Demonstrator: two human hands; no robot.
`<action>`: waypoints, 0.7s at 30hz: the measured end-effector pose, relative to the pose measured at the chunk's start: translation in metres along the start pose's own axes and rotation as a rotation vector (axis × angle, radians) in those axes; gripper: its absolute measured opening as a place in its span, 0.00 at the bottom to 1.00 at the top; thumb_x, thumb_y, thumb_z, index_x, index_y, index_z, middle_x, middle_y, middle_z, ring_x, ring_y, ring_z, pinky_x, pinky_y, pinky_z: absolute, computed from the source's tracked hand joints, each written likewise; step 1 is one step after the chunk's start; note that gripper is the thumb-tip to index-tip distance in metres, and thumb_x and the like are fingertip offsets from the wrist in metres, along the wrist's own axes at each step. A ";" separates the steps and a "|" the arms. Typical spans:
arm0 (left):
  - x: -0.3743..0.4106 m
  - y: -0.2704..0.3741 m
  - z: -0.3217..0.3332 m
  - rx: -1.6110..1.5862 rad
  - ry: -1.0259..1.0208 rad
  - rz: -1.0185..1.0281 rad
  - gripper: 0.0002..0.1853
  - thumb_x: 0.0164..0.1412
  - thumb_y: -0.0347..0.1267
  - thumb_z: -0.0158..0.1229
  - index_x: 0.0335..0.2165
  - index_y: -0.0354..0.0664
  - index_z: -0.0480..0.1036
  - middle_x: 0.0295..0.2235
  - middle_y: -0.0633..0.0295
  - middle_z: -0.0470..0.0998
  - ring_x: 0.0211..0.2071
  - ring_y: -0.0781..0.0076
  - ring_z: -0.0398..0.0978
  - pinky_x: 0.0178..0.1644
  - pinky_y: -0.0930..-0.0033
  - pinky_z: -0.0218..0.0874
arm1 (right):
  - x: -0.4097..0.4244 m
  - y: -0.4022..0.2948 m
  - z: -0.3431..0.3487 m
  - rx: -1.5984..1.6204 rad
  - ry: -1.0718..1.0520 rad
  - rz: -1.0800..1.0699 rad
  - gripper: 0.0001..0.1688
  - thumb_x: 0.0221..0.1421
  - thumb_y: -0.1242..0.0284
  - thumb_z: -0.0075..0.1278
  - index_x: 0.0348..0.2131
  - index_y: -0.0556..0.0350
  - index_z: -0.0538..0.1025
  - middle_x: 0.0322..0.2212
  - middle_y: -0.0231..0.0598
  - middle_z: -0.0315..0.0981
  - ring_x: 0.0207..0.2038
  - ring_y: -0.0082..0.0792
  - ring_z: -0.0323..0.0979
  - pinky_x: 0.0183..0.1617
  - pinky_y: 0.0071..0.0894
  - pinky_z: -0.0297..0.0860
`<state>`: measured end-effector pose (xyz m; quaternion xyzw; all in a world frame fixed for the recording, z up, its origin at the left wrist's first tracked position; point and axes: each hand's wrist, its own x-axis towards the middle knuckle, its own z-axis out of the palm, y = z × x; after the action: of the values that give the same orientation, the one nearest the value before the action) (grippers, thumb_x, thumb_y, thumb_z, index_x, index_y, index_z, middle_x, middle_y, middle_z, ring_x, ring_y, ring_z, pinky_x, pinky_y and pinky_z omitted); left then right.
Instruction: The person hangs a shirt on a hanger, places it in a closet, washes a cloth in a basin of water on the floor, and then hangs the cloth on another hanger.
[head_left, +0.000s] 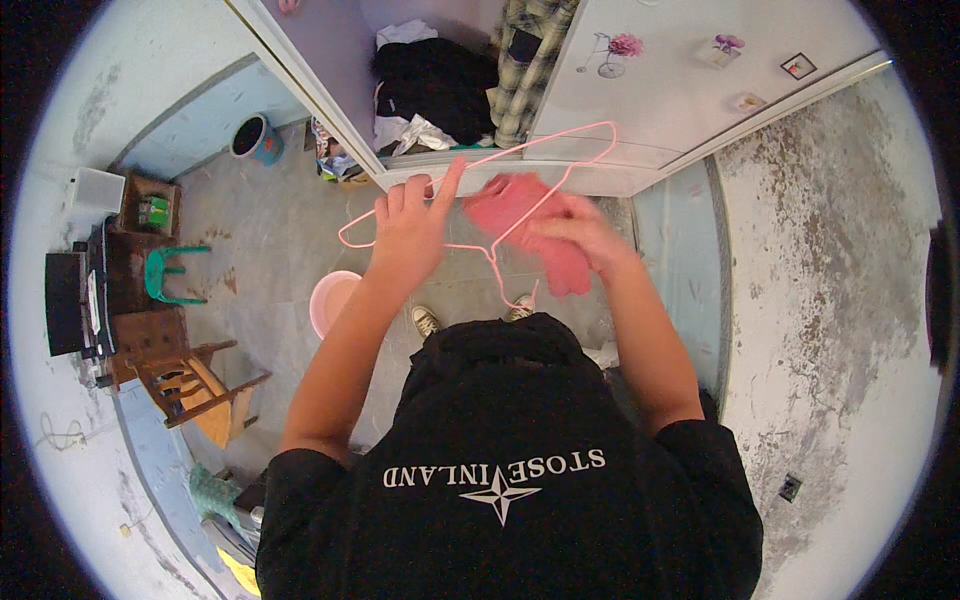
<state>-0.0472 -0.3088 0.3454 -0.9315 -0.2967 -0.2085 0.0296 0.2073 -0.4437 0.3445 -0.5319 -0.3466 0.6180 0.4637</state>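
My left hand (409, 236) grips a pink wire clothes hanger (556, 134), with the index finger stretched along its long straight bar. The hanger is tilted, and its hook hangs toward my body, above my shoes. In my right hand (581, 229) is a bunched pink cloth (499, 206), slightly blurred; what kind of item it is I cannot tell. One sloping wire of the hanger crosses in front of the cloth. Whether the cloth touches the wire is unclear.
Ahead stands a wardrobe with a sliding door (645, 97) pushed right, dark clothes (435, 90) inside and a plaid garment (525, 67) hanging. On the floor are a pink basin (334, 300), a bin (259, 141), a green stool (169, 274) and a wooden chair (206, 397).
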 end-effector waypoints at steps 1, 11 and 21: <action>-0.004 -0.003 0.000 0.001 -0.023 -0.017 0.48 0.52 0.24 0.58 0.71 0.60 0.56 0.43 0.58 0.67 0.42 0.57 0.68 0.48 0.51 0.58 | -0.006 -0.016 0.002 0.125 0.020 -0.032 0.38 0.54 0.69 0.65 0.61 0.60 0.71 0.49 0.35 0.77 0.47 0.26 0.76 0.52 0.30 0.74; -0.014 0.001 -0.001 -0.072 -0.111 -0.017 0.52 0.49 0.20 0.58 0.72 0.60 0.54 0.47 0.56 0.67 0.45 0.54 0.67 0.51 0.49 0.59 | -0.007 -0.008 -0.008 0.160 0.053 0.018 0.34 0.53 0.73 0.64 0.58 0.63 0.73 0.49 0.41 0.79 0.47 0.32 0.78 0.53 0.35 0.75; -0.019 -0.001 0.004 -0.111 -0.082 -0.042 0.56 0.45 0.19 0.61 0.72 0.61 0.54 0.46 0.58 0.67 0.43 0.55 0.67 0.48 0.52 0.59 | -0.015 -0.003 0.007 0.146 0.079 0.004 0.25 0.57 0.73 0.61 0.53 0.62 0.76 0.44 0.39 0.80 0.43 0.31 0.79 0.51 0.33 0.76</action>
<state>-0.0601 -0.3180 0.3336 -0.9329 -0.3052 -0.1871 -0.0387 0.2015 -0.4561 0.3531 -0.5212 -0.2810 0.6211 0.5134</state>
